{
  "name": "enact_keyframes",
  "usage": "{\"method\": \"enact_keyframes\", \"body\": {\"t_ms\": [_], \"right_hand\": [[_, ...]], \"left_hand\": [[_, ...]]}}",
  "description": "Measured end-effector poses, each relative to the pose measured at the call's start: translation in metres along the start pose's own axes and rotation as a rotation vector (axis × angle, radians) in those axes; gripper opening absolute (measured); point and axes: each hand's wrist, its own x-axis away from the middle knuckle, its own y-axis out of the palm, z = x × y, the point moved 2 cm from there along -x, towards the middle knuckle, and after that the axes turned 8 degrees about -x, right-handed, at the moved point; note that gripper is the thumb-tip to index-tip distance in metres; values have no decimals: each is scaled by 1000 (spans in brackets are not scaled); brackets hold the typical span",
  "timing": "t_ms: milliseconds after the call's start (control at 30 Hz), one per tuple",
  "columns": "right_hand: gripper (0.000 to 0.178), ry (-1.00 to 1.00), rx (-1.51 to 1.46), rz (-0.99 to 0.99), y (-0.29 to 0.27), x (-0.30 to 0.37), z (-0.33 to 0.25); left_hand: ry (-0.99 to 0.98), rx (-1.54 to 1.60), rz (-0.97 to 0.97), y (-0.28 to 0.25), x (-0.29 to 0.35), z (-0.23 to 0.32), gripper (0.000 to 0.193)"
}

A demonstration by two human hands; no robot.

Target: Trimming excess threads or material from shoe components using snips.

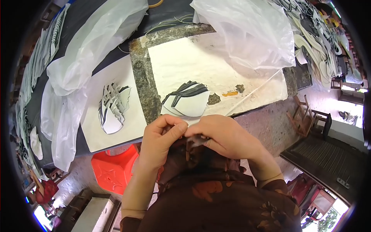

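The dark surface spreads across the upper half of the view. On it lies a mottled grey board, mostly covered by a large cream sheet with dark patches and an orange smear. A smaller pale sheet lies to the left of the board's exposed strip.

White pieces with black edges form two groups: the right stack is fanned at the cream sheet's near edge, just beyond the hands, and the left stack overlaps in steps on the smaller sheet. Crumpled clear plastic runs down the left, and another plastic sheet covers the far right of the cream one. Thin cords trail between them. Layered material lines the far left; looped pale strips pile up at the right.

The left hand has thumb and forefinger pinched together, and the right hand curls close beside it, partly blurred. I cannot tell what either one grasps. Both are in front of the surface's near edge.

Below, a red stool stands on the grey floor. To the right are a wooden stool and a dark slatted bench. At lower left, a person in red is partly visible.
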Motion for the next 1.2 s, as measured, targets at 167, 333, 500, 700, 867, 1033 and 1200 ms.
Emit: {"method": "enact_keyframes", "body": {"t_ms": [167, 333, 500, 700, 867, 1033, 1200], "right_hand": [[20, 478, -385, 161, -3, 5, 8], [25, 525, -405, 518, -10, 13, 41], [31, 626, -537, 589, -12, 15, 54], [30, 546, -341, 494, -4, 1, 32], [23, 489, -224, 441, -1, -6, 23], [14, 384, -9, 442, -20, -10, 18], [15, 377, -237, 299, -12, -38, 15]], "left_hand": [[278, -412, 64, -1, 0, 1, 17], [628, -984, 290, 3, -11, 16, 73], [449, -904, 190, -8, -22, -5, 98], [432, -870, 211, -2, -19, -11, 99], [520, -843, 198, 1, -20, -17, 92], [705, -934, 372, -16, -9, -13, 56], [912, -1190, 360, -16, -9, -15, 24]]}}
